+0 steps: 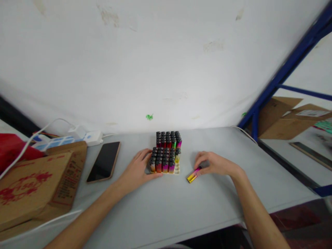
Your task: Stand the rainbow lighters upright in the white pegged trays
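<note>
Rows of upright lighters [165,160] with black tops fill most of a pale tray [177,171] on the grey table. A few pale slots show at its front right corner. My left hand [138,169] grips the tray's left side, thumb along the front edge and fingers at the back left. Just behind stands a second block of lighters [168,139] in red, green and pink. To the right of the tray, my right hand [211,163] pinches a shiny gold and purple lighter [192,176] by its upper end. That lighter slants low over the table, its gold base towards the tray.
A black-screened phone [104,162] lies left of my left hand. Beyond it are a cardboard box [33,186], a power strip [62,141] and white cables. A white wall [166,69] rises behind the table, and a blue metal frame [255,124] stands at the right.
</note>
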Action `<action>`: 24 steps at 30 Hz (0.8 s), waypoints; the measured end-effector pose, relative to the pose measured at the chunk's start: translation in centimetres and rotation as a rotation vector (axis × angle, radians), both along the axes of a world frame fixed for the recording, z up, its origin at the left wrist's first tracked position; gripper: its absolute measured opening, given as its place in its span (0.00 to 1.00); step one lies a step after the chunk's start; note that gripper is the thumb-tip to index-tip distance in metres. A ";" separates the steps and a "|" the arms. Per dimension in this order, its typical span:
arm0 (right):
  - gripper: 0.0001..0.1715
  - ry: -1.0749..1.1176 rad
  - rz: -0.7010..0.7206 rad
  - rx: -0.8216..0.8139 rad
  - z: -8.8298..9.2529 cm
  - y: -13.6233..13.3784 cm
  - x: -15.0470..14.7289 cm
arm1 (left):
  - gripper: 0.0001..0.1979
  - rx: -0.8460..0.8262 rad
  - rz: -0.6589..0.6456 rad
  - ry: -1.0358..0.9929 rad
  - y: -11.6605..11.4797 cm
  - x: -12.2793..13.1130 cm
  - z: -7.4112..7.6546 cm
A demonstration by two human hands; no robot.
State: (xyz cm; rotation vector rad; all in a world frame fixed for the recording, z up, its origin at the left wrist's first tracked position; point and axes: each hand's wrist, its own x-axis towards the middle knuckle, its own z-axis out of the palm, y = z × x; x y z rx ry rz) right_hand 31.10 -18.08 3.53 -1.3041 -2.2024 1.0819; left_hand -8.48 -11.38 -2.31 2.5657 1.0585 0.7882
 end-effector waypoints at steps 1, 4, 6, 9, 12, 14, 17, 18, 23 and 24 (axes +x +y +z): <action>0.35 -0.003 -0.001 -0.004 0.0 0.0 -0.2 | 0.41 0.006 -0.001 0.000 0.0 0.0 -0.1; 0.34 -0.003 -0.060 -0.028 -0.2 0.0 -0.6 | 0.40 0.018 -0.002 0.005 0.1 -0.1 -0.2; 0.33 0.008 -0.128 -0.075 -0.3 0.0 -0.7 | 0.41 0.016 -0.003 0.009 0.1 -0.1 -0.2; 0.32 0.056 -0.204 -0.072 -0.4 -0.1 -0.8 | 0.41 0.007 -0.009 0.016 0.0 -0.1 -0.1; 0.32 0.174 -0.262 -0.022 -0.5 0.0 -1.1 | 0.41 0.010 -0.006 0.020 0.0 -0.1 0.0; 0.33 0.323 -0.342 -0.019 -0.5 0.1 -1.6 | 0.41 0.015 -0.001 0.017 -0.1 -0.1 -0.1; 0.32 0.554 -0.474 0.036 -0.2 0.3 -2.3 | 0.40 0.018 -0.003 0.019 -0.1 -0.1 -0.1; 0.31 0.604 -0.512 0.076 -0.1 0.4 -2.5 | 0.40 0.019 -0.003 0.019 -0.1 -0.1 0.0; 0.32 0.839 -0.661 0.136 0.0 0.8 -3.3 | 0.40 0.021 -0.003 0.006 -0.1 0.0 0.0; 0.32 0.892 -0.674 0.111 0.0 0.8 -3.6 | 0.40 0.022 -0.005 0.004 -0.1 0.0 0.0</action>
